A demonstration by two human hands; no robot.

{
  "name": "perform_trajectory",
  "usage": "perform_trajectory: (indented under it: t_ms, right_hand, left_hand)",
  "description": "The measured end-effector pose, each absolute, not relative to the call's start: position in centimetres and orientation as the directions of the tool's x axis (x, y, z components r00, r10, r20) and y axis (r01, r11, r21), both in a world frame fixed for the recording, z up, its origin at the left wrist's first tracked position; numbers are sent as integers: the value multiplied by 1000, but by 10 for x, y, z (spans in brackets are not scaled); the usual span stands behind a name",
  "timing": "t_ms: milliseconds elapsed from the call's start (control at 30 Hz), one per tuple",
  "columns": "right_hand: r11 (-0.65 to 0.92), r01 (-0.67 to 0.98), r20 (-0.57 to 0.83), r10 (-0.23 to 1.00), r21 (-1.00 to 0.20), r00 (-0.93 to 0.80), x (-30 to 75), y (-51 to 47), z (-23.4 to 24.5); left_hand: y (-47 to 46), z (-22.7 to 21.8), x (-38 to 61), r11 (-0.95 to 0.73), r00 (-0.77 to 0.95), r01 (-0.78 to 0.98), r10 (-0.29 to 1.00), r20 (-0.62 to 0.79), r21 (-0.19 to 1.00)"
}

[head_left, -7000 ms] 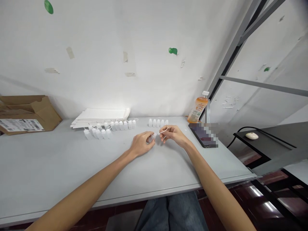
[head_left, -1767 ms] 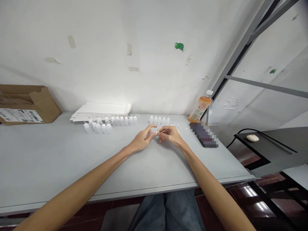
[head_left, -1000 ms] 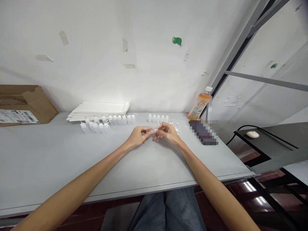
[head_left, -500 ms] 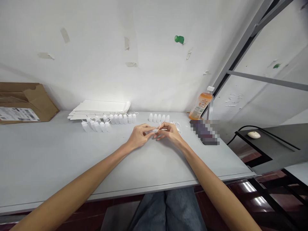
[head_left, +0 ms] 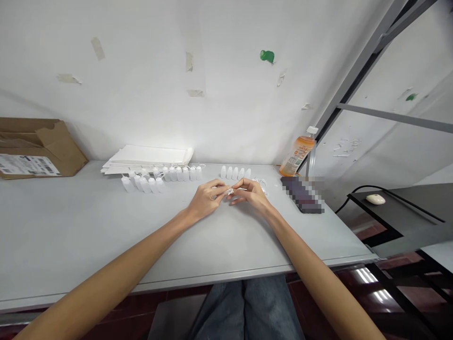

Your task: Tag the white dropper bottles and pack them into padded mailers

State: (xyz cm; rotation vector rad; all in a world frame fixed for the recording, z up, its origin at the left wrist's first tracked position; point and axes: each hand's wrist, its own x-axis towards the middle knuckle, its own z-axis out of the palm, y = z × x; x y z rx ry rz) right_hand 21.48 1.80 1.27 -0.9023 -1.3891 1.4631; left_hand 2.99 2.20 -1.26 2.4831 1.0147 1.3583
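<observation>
From the head camera, both hands meet above the middle of the grey bench (head_left: 71, 236). The left hand (head_left: 206, 201) and the right hand (head_left: 250, 194) each close their grip, thumb against forefinger, on one small white piece (head_left: 230, 191) held between them just off the bench; it is too small to make out further. Just behind it stands a short row of white bottles (head_left: 234, 173). A longer cluster of bottles (head_left: 159, 176) lies further left, before a stack of white sheets (head_left: 148, 156). An orange drink bottle (head_left: 297, 153) stands to the right.
</observation>
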Motion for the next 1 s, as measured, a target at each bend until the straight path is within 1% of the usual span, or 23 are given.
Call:
perform_trajectory:
  t_ms: [133, 200, 267, 333, 400, 467, 533, 600, 667, 733, 800, 900, 1000]
  right_hand:
    - [39, -136, 84, 936, -990, -342, 216, 19, 12]
    - [50, -131, 94, 930, -990, -356, 217, 19, 14]
    - [47, -122, 91, 919, -991, -383, 218, 19, 15]
    - [38, -95, 73, 915, -995, -396, 218, 19, 16]
    - [43, -53, 60, 923, -998, -379, 218, 20, 17]
    - [78, -23, 81, 933, -997, -351, 218, 21, 16]
    - [134, -8, 129, 935, -991, -329, 218, 22, 15]
    - [190, 7, 178, 934, -982, -309, 218, 23, 14]
    - [223, 27, 203, 928, -975, -312, 218, 23, 13]
    - [242, 50, 210, 913, -969, -349, 218, 22, 13]
    - [259, 66, 215, 898, -964, -385, 218, 21, 13]
    - [270, 76, 223, 898, -960, -380, 217, 20, 10]
    - [240, 63, 200, 904, -969, -377, 217, 21, 7]
  left_hand:
    - [22, -14, 29, -793, 374, 498, 562, 738, 352]
    - [22, -15, 29, -798, 367, 485, 556, 746, 357]
    - [23, -17, 30, -785, 344, 478, 581, 738, 395]
    - [23, -18, 31, -754, 305, 452, 633, 712, 477]
    - [24, -16, 33, -692, 264, 406, 714, 649, 597]
    - [24, -13, 33, -591, 238, 375, 806, 541, 714]
    - [23, -7, 32, -465, 234, 359, 884, 404, 809]
    - [23, -3, 30, -360, 263, 305, 922, 285, 882]
    - [24, 0, 29, -294, 310, 207, 924, 223, 933]
    - [25, 0, 28, -270, 336, 122, 917, 216, 955]
    - [27, -1, 27, -272, 330, 95, 916, 227, 958]
    - [28, -5, 26, -309, 315, 141, 915, 253, 941]
    - [29, -8, 26, -338, 312, 182, 911, 272, 923]
